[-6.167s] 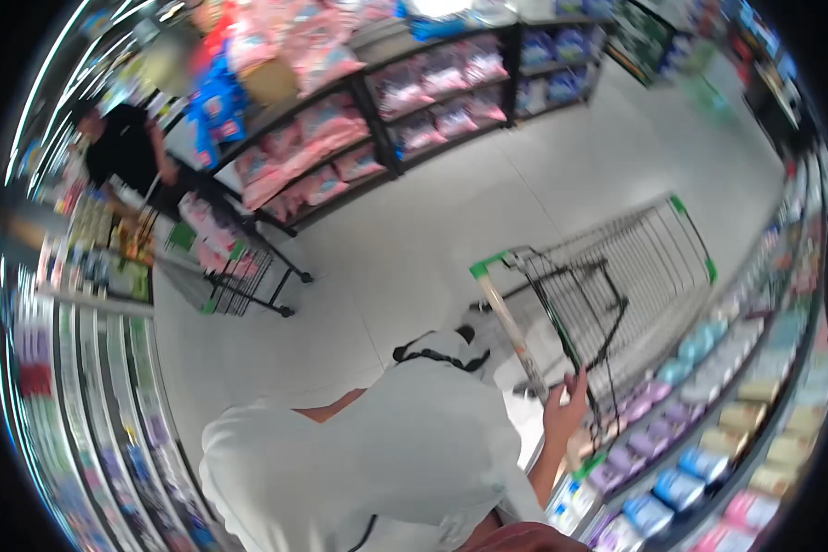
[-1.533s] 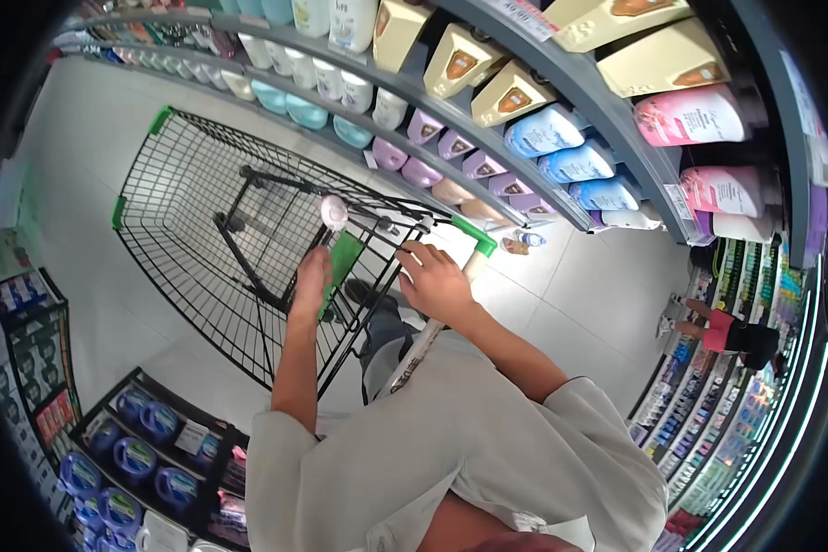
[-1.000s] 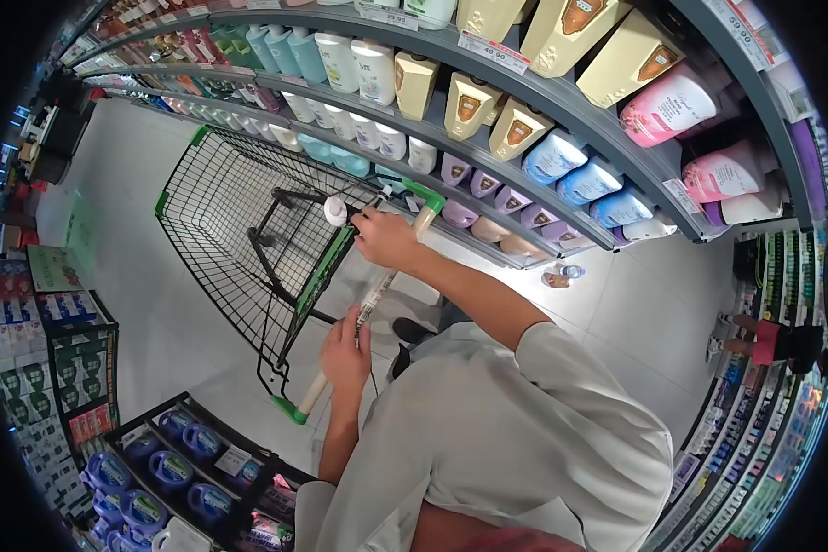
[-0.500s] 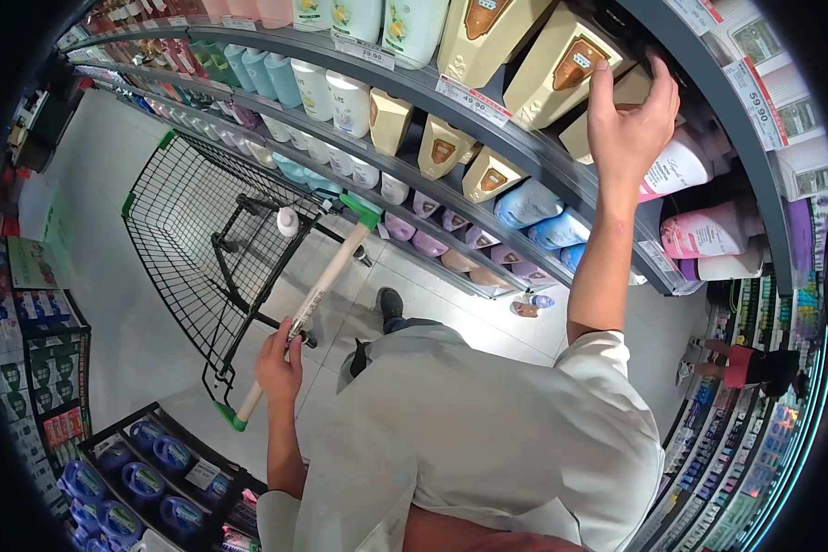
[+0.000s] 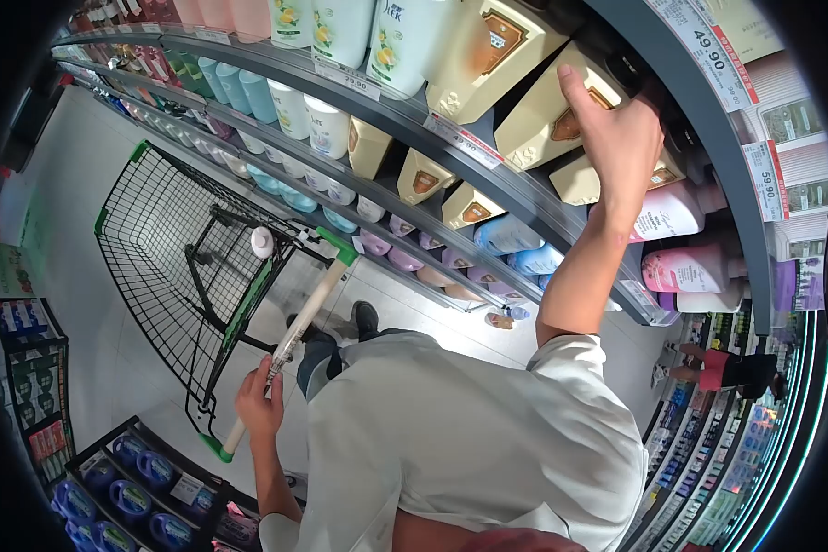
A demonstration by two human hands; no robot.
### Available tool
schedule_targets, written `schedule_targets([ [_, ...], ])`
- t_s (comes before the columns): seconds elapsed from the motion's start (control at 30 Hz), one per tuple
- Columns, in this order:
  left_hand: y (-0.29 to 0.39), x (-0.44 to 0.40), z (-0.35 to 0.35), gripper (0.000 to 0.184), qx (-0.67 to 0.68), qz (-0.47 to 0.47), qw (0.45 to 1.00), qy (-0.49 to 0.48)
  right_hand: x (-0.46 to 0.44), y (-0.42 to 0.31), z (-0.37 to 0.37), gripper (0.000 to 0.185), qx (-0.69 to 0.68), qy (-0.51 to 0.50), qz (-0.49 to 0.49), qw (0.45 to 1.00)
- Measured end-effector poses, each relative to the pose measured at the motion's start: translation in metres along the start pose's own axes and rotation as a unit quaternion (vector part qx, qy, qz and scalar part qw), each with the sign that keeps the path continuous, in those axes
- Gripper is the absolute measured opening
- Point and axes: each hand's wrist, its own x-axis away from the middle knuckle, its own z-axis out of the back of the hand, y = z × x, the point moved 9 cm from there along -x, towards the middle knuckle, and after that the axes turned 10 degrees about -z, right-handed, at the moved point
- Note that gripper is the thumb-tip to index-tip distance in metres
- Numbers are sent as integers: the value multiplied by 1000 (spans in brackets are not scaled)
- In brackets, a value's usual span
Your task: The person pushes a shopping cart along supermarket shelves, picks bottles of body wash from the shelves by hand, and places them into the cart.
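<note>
My right hand [image 5: 621, 143] reaches into the shelf and is closed around a gold, angular bottle [image 5: 541, 124] with a brown label. Its thumb lies across the bottle's front, while the other fingers are partly hidden on the far side near the dark cap. Another gold bottle [image 5: 488, 55] stands beside it. Below my wrist are bottles with pink labels [image 5: 667, 216]. My left hand [image 5: 260, 400] is wrapped round the pale handle [image 5: 308, 308] of a shopping cart [image 5: 170, 276]. Inside the cart is a small white-and-pink bottle [image 5: 262, 242].
Shelves [image 5: 414, 115] of bottles with price tags curve along the top. Blue detergent jugs [image 5: 131, 497] fill a low display at bottom left. A person in red shorts [image 5: 711, 370] is farther off at right. A small brown item [image 5: 500, 321] lies on the floor below the shelves.
My right hand has gone from spread fingers beside the gold bottle to closing around it. The view has shifted, and the cart appears farther left with my left hand still on its handle.
</note>
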Motion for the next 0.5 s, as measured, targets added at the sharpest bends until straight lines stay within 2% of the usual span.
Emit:
schedule_targets([
  [0.1,-2,-2,0,42,16,6,1000,-11,17,-6,7,76,-43,0,-25,999],
  [0.17,-7,0,-2,43,24,13,999,-23,33,-18,19,73,-94,92,75,989],
  [0.23,-13,-1,-5,44,29,22,999,-36,43,-18,19,77,-67,129,89,985],
  [0.3,-14,1,-4,45,48,19,998,-26,53,-18,18,83,-141,124,107,976],
  [0.33,-15,1,-3,45,49,20,998,-25,63,-18,21,82,-156,166,136,964],
  [0.37,-18,3,-5,45,59,39,997,-42,70,-13,19,90,-219,162,129,954],
  [0.43,-19,3,-5,46,72,68,994,-53,99,-26,27,102,-202,169,213,941],
  [0.5,-4,-7,13,46,48,-10,999,-23,132,-50,47,110,-230,162,275,919],
])
